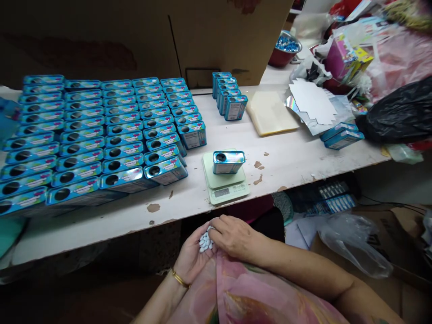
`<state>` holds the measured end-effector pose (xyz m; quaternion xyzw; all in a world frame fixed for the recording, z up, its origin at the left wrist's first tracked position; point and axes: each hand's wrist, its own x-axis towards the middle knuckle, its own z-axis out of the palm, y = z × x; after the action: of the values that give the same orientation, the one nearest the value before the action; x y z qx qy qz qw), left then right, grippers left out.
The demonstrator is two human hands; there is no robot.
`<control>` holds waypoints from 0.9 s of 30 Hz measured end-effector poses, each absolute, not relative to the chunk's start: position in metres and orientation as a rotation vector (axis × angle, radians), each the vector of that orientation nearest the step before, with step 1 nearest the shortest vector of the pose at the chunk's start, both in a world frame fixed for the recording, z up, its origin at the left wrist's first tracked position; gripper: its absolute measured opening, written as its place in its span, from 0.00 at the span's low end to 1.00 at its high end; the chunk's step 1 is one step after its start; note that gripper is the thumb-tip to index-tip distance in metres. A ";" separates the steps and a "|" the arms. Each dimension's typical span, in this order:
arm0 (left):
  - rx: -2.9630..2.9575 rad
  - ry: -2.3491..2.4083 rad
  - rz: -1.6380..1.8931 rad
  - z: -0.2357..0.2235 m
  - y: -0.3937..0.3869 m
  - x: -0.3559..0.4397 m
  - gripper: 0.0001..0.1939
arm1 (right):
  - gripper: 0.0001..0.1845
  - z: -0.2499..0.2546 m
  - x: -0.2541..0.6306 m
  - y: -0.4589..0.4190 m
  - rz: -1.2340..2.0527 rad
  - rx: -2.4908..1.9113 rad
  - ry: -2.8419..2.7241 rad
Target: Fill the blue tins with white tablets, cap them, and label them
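A long white counter [286,157], its surface worn through in brown patches, runs across the scene, backed by a large brown cardboard sheet [135,40]. Packed columns of blue rectangular metal tins [118,129], their printed tops each showing a dark oval, fill the left side. At the front edge sits a pale green square digital scale [220,182].

Just below that edge, over a pink floral garment [256,288], a person's two hands meet. The left grip [193,257] is cupped open, palm up; the right grip [235,236] curls in from the other side, and whether its fingers pinch anything cannot be told. One single blue metal tin [228,163] stands on the scale, beyond both hands and apart from them. A gold-coloured bangle [181,279] circles the left wrist.

Smallest of all, pale blue pebble-shaped pieces [205,241] lie heaped in the left palm, right beside the right hand's bent fingers, which partly cover them.
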<state>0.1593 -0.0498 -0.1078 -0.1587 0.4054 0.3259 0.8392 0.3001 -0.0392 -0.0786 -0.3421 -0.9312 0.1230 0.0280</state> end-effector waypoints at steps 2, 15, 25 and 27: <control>-0.332 0.862 0.700 -0.106 -0.048 0.159 0.07 | 0.05 -0.080 0.299 -0.041 0.382 -1.035 -2.850; -0.374 0.960 0.879 -0.098 -0.039 0.146 0.07 | 0.21 -0.045 0.350 0.066 0.157 -1.431 -2.176; -0.432 1.033 1.009 -0.101 -0.037 0.124 0.12 | 0.20 -0.064 0.293 0.161 0.217 -1.278 -2.323; -0.420 1.045 0.999 -0.106 -0.036 0.122 0.14 | 0.18 -0.075 0.293 0.168 0.212 -1.253 -2.292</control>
<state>0.1218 -0.0361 -0.1056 -0.1909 0.4745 0.4535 0.7299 0.2928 0.1679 -0.0746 -0.4621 -0.8451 0.0780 0.2573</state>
